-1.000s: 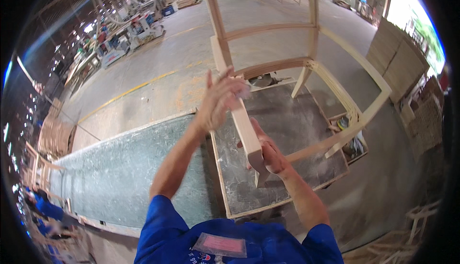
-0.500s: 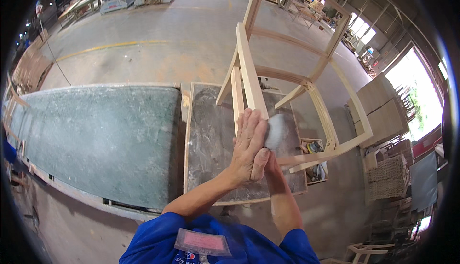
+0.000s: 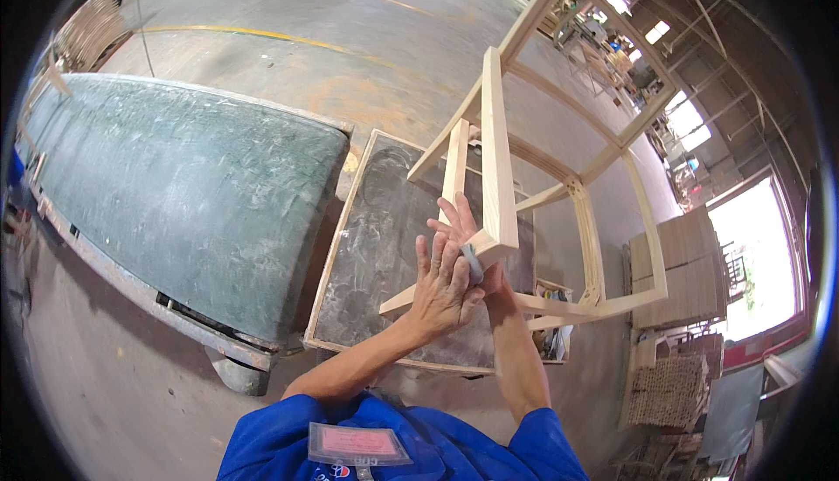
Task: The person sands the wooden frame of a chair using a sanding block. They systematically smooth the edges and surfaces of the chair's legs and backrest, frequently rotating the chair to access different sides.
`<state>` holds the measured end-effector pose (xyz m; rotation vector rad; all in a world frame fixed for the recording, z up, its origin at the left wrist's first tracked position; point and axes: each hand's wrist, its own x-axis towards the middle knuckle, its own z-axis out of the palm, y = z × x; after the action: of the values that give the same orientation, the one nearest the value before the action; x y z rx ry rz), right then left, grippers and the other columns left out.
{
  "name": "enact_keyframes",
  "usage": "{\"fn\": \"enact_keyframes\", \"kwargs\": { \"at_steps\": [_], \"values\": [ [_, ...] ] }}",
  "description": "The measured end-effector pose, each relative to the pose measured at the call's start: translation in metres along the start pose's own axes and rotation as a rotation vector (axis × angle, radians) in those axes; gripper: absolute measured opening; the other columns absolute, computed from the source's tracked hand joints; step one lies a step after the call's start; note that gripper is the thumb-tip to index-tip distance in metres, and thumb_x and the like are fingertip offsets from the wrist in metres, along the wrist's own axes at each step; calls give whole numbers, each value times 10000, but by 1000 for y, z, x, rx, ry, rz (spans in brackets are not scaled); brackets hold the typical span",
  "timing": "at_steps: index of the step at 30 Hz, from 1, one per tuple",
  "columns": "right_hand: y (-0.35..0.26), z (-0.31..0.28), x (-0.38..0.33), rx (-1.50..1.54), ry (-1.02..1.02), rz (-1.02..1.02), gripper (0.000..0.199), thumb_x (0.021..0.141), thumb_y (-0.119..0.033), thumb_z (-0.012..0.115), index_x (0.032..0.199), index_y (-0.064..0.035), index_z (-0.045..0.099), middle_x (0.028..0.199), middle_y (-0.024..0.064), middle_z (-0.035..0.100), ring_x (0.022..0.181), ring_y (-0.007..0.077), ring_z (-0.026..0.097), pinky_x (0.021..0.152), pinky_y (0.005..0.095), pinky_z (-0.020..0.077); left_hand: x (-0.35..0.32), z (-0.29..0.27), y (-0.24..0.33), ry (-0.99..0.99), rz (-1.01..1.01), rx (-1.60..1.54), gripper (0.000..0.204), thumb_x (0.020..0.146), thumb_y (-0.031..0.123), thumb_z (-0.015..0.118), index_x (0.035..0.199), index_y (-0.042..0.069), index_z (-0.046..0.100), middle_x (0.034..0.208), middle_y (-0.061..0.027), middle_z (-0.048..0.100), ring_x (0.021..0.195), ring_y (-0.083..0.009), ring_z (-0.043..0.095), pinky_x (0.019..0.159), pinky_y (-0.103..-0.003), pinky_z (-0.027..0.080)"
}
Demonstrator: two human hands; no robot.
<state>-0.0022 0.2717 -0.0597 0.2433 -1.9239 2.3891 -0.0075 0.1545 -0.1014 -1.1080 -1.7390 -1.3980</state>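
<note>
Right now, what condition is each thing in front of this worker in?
Wooden chair frame: bare and unfinished, tipped over, resting on the small table.
Small table: dark top, scuffed and dusty, with a pale wooden rim.
Long green table: worn, streaked with white marks.
Left hand: fingers spread flat against the frame's lower end.
Right hand: behind the left, pressing a small grey pad to the wood.

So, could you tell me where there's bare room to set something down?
The long green table left of the grey board is bare. The board's left half is free; its right side is crowded by the chair frame and both hands.
</note>
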Motion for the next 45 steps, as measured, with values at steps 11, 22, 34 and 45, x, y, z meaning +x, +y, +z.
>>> {"fn": "enact_keyframes", "kwargs": {
  "at_steps": [11, 22, 34, 45],
  "values": [
    [-4, -8, -6, -48, -84, 45, 823, 1006, -585, 384, 1608, -143, 38, 1651, 172, 119, 1444, 343, 296, 1186, 492, 265, 5, -10, 25, -122, -198, -143, 704, 1007, 414, 376, 1492, -61, 189, 1506, -386, 213, 1409, -572, 207, 1125, -693, 90],
    [1, -10, 0, -45, -171, -45, 834, 993, -581, 420, 1599, -112, 89, 1653, 124, 129, 1488, 331, 231, 1165, 515, 307, 6, -9, 15, -77, -180, -67, 868, 1027, 538, 268, 1473, -190, 110, 1549, -361, 218, 1482, -492, 143, 1189, -602, 13],
    [-3, 21, -1, 67, -278, -355, 823, 997, -560, 418, 1605, -120, 77, 1672, 107, 28, 1526, 339, 98, 1168, 604, 271, 79, -21, 35, 5, -131, 21, 789, 1035, 497, 312, 1546, -62, 89, 1590, -333, 138, 1481, -495, 146, 1173, -627, 31],
    [-13, 21, -10, 54, -158, -314, 746, 1025, -568, 332, 1606, -182, 70, 1666, 51, 95, 1508, 332, 173, 1165, 605, 287, 80, -5, 45, 131, -98, -41, 780, 1014, 410, 426, 1568, 6, 56, 1570, -342, 180, 1462, -535, 163, 1160, -668, 62]
  ]
}}
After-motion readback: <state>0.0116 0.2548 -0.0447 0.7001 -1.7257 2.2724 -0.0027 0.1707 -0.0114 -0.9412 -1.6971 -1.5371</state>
